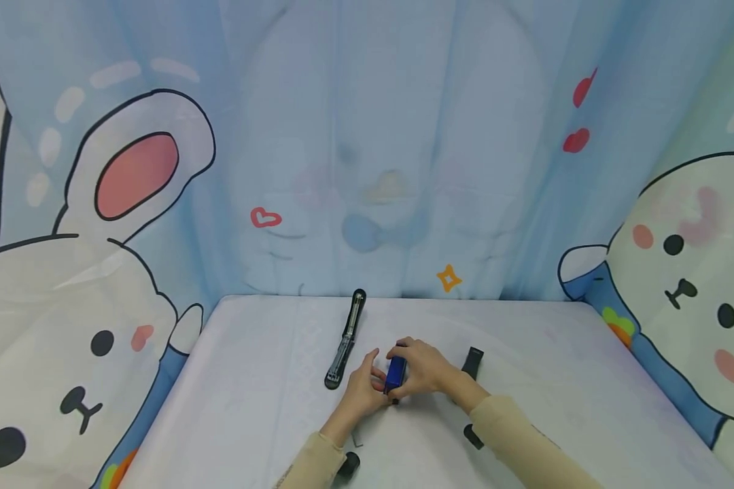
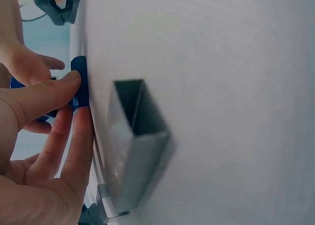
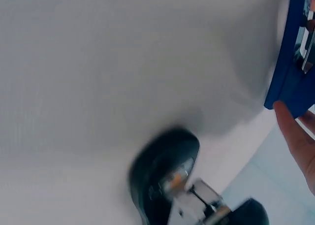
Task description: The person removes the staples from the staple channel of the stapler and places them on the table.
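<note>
A small blue stapler (image 1: 395, 373) stands between the two hands over the middle of the table, with metal parts showing inside its blue shell (image 3: 290, 82) in the right wrist view. My right hand (image 1: 425, 367) grips it from the right, fingers at the far end and thumb at the near end. From the left, my left hand (image 1: 362, 388) pinches its lower part; the thumb (image 2: 59, 94) lies on the blue piece with fingers against its other side. A hollow metal strip (image 2: 133, 151), like a row of staples, lies on the cloth beside the left hand.
A long, opened-out black stapler (image 1: 345, 339) lies behind the left hand. Black pieces show beside the right forearm, one beyond it (image 1: 474, 362) and one nearer (image 1: 474, 437). Another dark object (image 1: 348, 466) is partly covered by the left sleeve. A printed curtain (image 1: 379, 136) hangs behind the white-covered table.
</note>
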The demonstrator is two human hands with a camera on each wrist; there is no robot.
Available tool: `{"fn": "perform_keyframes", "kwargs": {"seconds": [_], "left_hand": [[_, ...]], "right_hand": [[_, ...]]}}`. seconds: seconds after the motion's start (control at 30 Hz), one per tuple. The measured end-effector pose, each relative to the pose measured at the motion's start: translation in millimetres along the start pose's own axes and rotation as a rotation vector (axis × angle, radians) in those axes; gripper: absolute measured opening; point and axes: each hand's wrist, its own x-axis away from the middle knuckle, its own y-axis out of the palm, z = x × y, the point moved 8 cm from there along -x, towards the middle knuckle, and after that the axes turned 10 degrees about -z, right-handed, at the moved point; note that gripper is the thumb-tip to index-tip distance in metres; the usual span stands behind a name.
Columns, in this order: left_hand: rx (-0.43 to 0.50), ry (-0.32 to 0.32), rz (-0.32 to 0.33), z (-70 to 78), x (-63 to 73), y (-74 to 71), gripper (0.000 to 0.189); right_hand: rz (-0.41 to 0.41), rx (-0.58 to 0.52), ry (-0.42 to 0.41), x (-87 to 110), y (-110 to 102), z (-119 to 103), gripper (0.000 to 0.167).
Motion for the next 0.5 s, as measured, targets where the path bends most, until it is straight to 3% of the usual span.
{"fn": "perform_keyframes", "kwargs": {"seconds": [0.1,0.27,0.4,0.5], "left_hand": [[0.009,-0.013,-0.011,0.0,-0.9,2.3,0.097],[0.011,-0.025,-0.030,1.0,-1.5,5.3,0.098],[0.001,-0.034,-0.028,1.1,-0.8,4.1,0.097],[0.008,-0.032,-0.024,1.0,-1.5,3.1,0.095]], "right_hand": [[0.018,-0.039,-0.002,-0.7,-2,4,0.065],[0.040,-0.259,0.054,-1.2,-13,22,0.055],[-0.015,-0.410,0.054,-5.7,-17,30,0.055],[-0.049,-0.593,0.120,-10.1,-17,43,0.057]]}}
